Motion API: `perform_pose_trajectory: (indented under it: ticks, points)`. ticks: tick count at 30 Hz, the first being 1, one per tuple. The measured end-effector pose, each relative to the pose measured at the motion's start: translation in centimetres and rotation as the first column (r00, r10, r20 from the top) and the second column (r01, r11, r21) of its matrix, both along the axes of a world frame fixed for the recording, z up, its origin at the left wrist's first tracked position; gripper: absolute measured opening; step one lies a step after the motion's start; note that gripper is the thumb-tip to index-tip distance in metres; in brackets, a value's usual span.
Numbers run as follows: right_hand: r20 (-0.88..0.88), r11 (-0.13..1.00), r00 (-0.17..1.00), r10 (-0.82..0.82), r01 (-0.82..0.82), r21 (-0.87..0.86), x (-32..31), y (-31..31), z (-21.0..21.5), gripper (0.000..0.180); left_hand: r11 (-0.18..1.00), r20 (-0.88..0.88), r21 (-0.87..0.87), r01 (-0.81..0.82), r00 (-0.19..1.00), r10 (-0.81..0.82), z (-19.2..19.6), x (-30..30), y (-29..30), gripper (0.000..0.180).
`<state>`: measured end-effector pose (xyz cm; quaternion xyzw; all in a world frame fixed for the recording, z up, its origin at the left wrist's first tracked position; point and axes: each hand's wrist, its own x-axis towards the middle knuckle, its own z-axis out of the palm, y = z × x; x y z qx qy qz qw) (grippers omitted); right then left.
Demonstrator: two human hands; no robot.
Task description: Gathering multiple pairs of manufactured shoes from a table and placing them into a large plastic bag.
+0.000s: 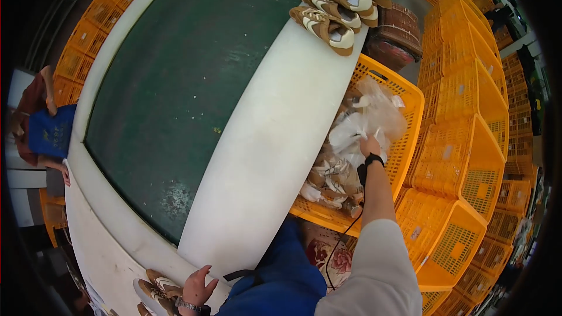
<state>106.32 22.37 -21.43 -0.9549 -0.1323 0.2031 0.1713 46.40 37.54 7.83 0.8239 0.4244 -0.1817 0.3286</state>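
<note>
While the right hand (370,147) reaches down, I log its fingers drawn together on thin, translucent plastic wrapping (379,108), bunched inside a yellow perforated crate (403,146). Same crate, nearer the wearer: a heap of brown-and-white footwear (333,181), partly hidden. Left of the crate: one long white ledge (275,129), bearing at its far end a row of brown-and-white shoes (336,9). Beyond the ledge: one green surface (170,93), scuffed. Near edge: the left hand (199,288), well apart from the right, fingers parted, just beside a few more shoes (164,284). Far right, I count stacked yellow crates (448,146), several; far left, one co-worker (52,131), blue apron.
</note>
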Motion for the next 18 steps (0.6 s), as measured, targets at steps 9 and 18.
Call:
perform_pose_trajectory:
  ticks: [9, 18]
  points:
    - [0.152, 0.971, 0.987, -0.043, 0.006, 0.238, -1.3, -5.2, 11.5, 0.031, 0.990, 0.169, 0.083, -0.118, 0.980, 0.103, 0.5, -3.1, -0.4, 0.042]
    - [0.604, 0.963, 0.788, 0.120, -0.241, 0.123, -5.1, -4.6, 33.8, 0.038, 0.979, 0.407, 0.112, -0.168, 0.907, 0.108, -1.4, -10.4, -4.0, 0.040]
